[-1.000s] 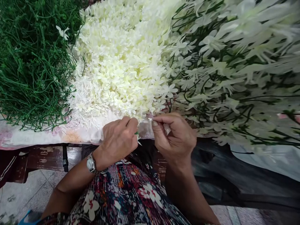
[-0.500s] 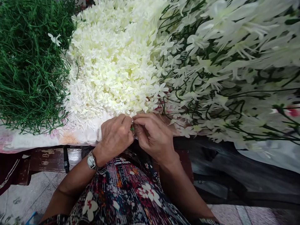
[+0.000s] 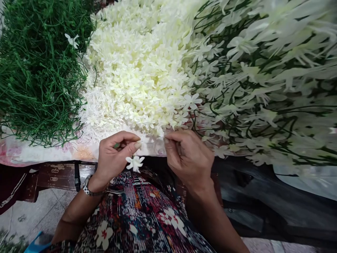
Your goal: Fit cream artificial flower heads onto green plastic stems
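This looks like a craft workshop: white blossoms (image 3: 142,77) and green stems (image 3: 44,70) heaped on cloth (image 3: 61,154).

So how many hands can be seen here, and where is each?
2. The left hand is at the cloth's front edge, a white flower hanging below its thumb; the right hand is in front of the white blossom pile. No others show.

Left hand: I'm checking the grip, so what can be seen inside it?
In the curl of the left hand, a bit of green shows, and a white flower hangs just below. The hand covers the rest, so whether the two are joined cannot be seen.
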`<state>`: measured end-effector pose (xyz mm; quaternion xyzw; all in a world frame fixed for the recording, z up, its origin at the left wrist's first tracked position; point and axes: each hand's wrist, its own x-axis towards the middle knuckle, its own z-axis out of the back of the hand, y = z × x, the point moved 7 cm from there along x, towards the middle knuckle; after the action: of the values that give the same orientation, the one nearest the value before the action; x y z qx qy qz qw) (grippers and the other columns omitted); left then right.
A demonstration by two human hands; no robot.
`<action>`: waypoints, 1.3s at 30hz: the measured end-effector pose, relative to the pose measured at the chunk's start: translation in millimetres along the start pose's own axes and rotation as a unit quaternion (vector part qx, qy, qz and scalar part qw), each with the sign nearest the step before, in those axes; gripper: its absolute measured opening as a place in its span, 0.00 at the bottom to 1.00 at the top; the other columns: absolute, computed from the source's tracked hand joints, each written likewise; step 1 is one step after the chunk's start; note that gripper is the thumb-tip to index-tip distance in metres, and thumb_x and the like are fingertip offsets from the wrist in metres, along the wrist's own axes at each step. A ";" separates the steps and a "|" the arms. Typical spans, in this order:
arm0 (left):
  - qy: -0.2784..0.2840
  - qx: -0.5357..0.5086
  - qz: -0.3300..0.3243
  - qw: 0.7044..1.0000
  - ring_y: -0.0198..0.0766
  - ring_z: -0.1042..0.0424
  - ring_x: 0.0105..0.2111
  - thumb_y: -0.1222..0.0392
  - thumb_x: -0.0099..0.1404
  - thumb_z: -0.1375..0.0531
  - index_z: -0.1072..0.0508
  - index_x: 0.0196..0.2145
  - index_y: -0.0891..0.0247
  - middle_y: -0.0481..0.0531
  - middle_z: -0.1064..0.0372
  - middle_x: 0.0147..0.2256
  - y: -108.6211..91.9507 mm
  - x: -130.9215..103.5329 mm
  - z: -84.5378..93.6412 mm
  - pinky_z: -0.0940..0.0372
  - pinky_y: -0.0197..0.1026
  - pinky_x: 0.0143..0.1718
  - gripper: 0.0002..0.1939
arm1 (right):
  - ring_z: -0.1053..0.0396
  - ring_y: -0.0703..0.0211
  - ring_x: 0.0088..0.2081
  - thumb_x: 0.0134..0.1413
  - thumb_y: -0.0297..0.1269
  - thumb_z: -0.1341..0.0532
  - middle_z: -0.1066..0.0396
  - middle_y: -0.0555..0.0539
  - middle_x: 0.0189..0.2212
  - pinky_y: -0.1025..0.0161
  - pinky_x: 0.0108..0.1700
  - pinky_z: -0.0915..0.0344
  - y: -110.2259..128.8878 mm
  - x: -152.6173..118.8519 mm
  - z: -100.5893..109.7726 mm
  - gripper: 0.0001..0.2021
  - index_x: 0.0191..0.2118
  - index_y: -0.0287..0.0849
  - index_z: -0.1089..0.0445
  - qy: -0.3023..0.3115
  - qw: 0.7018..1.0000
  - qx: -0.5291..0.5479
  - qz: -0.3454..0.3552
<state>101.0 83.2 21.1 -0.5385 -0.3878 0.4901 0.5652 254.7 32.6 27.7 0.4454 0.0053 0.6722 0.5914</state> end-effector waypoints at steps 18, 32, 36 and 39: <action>0.016 -0.382 0.142 0.913 0.21 0.47 0.12 0.65 0.44 0.36 0.28 0.23 0.65 0.44 0.36 0.18 36.5 -9.9 -5.0 0.55 0.27 0.12 0.05 | 0.35 0.64 0.30 0.46 0.23 0.42 0.34 0.51 0.28 0.65 0.30 0.38 35.9 8.0 -0.8 0.10 0.36 0.43 0.36 0.038 0.989 0.140 -0.016; -0.002 -0.369 0.143 0.918 0.25 0.37 0.17 0.66 0.45 0.36 0.27 0.23 0.65 0.46 0.33 0.20 39.2 -12.3 -1.4 0.46 0.27 0.16 0.04 | 0.36 0.62 0.35 0.47 0.24 0.44 0.34 0.49 0.30 0.62 0.36 0.38 10.1 5.2 -16.2 0.10 0.37 0.43 0.36 0.061 0.992 0.103 -0.050; 0.016 -0.359 0.104 0.927 0.22 0.41 0.16 0.66 0.47 0.37 0.27 0.24 0.64 0.46 0.35 0.22 31.7 -10.0 -2.7 0.47 0.27 0.15 0.03 | 0.35 0.60 0.35 0.47 0.25 0.44 0.34 0.48 0.31 0.61 0.36 0.37 14.1 5.8 -16.0 0.10 0.38 0.43 0.36 0.069 0.993 0.088 -0.028; 0.057 -0.331 0.096 0.937 0.23 0.40 0.19 0.66 0.49 0.38 0.27 0.25 0.63 0.48 0.35 0.29 27.1 -10.2 -6.8 0.44 0.28 0.18 0.02 | 0.34 0.62 0.34 0.47 0.24 0.44 0.33 0.48 0.31 0.62 0.35 0.36 23.6 7.6 -16.0 0.11 0.38 0.42 0.36 0.087 0.992 0.096 0.007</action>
<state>101.7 70.1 -5.5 -0.7566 -0.4417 0.3544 0.3270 227.1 39.8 35.1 0.4395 0.1179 0.7092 0.5385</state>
